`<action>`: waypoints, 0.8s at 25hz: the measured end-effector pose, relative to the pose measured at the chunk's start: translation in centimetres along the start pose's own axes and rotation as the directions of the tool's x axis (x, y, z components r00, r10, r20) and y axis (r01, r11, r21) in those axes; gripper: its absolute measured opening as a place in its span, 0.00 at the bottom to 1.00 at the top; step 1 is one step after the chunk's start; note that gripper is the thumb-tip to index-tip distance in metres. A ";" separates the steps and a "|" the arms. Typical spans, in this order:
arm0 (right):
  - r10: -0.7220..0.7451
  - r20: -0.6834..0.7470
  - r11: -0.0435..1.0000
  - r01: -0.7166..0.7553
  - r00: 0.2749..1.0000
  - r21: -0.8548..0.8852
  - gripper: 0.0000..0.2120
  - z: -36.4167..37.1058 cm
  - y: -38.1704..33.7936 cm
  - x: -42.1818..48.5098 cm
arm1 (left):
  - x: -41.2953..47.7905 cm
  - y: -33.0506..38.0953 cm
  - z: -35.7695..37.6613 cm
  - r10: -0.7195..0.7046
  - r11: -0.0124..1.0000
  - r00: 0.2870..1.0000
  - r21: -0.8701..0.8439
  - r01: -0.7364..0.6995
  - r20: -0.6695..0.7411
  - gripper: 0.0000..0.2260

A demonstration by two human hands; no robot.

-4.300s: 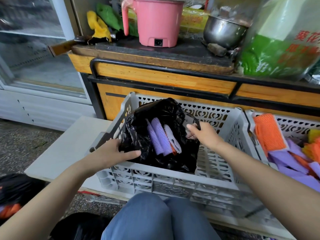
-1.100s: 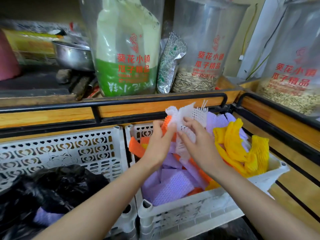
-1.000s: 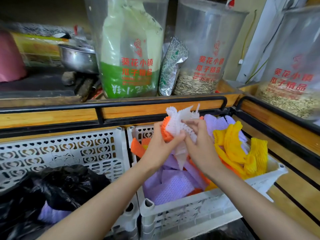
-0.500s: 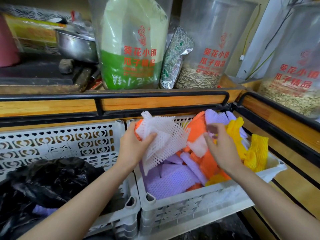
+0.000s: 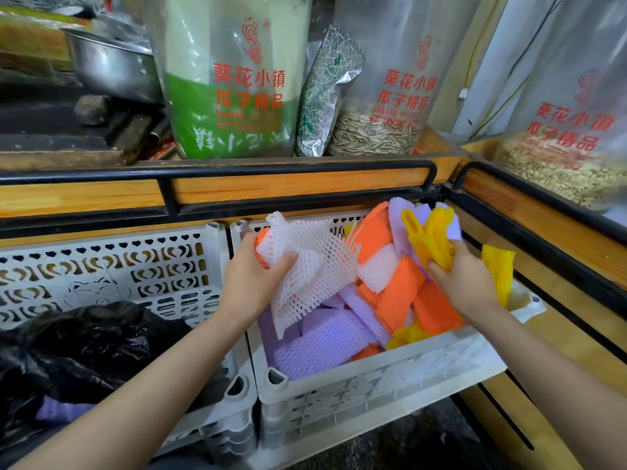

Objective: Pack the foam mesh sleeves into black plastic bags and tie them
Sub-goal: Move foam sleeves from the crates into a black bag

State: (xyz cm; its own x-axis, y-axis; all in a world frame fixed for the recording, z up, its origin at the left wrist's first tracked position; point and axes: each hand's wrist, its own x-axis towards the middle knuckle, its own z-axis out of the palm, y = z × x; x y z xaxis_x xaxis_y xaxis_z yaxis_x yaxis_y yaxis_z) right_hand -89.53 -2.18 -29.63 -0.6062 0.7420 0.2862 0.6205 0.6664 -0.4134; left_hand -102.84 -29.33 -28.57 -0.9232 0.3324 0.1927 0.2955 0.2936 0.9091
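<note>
Left crate (image 5: 135,266): black bag (image 5: 84,344) partly cropped.

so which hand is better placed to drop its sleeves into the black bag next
Left, probably: the left hand grips white sleeves nearer the black bag; the right hand, gripping yellow sleeves, is farther off.

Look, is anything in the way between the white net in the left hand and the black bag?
Only the two crates' side walls, meeting between them. The left hand holds the white mesh sleeves over the right crate; the black bag lies in the left crate. Carrying them over the rims looks clear.
</note>
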 end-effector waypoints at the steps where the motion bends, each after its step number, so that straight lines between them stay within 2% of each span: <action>1: -0.038 -0.044 0.998 0.040 0.998 0.040 0.27 -0.6 -1.1 -0.6 | 0.0 0.2 0.0 -0.001 1.000 1.000 0.007 0.001 -0.007 0.16; 5: -0.178 -0.161 0.964 0.205 0.971 0.172 0.26 -2.7 -6.5 -3.7 | -0.8 1.2 -0.2 -0.008 0.999 0.999 -0.033 0.007 -0.048 0.20; 7: -0.283 -0.177 0.917 0.320 0.943 0.240 0.26 -3.1 -9.6 -5.8 | -1.2 2.1 -0.8 -0.025 0.995 0.997 -0.098 0.017 -0.076 0.19; 10: -0.471 -0.023 0.796 0.436 0.882 0.420 0.31 -3.0 -13.8 -9.0 | -2.6 3.6 -2.7 0.014 0.971 0.996 -0.238 -0.034 -0.087 0.14; 12: -0.562 0.099 0.725 0.431 0.822 0.538 0.42 -2.9 -16.3 -11.0 | -4.1 4.7 -4.5 0.079 0.932 0.993 -0.348 -0.104 -0.086 0.12; 15: -0.612 0.164 0.695 0.428 0.773 0.578 0.55 -3.1 -19.7 -13.2 | -5.9 4.7 -7.7 0.152 0.852 0.988 -0.501 -0.152 -0.042 0.15; 17: -0.603 0.152 0.696 0.423 0.783 0.580 0.58 -3.6 -22.0 -14.5 | -7.8 4.1 -9.7 0.229 0.820 0.972 -0.528 -0.222 -0.053 0.21; 19: -0.578 0.120 0.675 0.390 0.807 0.626 0.56 -4.0 -24.6 -15.8 | -8.5 3.6 -12.2 0.265 0.822 0.963 -0.509 -0.255 -0.054 0.27; 20: -0.567 0.092 0.653 0.379 0.818 0.655 0.54 -4.0 -25.8 -16.3 | -8.4 3.7 -13.5 0.231 0.833 0.970 -0.500 -0.238 -0.077 0.26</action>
State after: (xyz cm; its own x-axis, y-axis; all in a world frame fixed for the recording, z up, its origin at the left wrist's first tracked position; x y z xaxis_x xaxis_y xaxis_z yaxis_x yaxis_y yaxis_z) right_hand -93.65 -31.21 -20.19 -0.8938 0.2224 0.3893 -0.1506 0.6689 -0.7280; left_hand -97.29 -43.15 -21.81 -0.8460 0.3211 0.4258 0.3434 -0.2829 0.8956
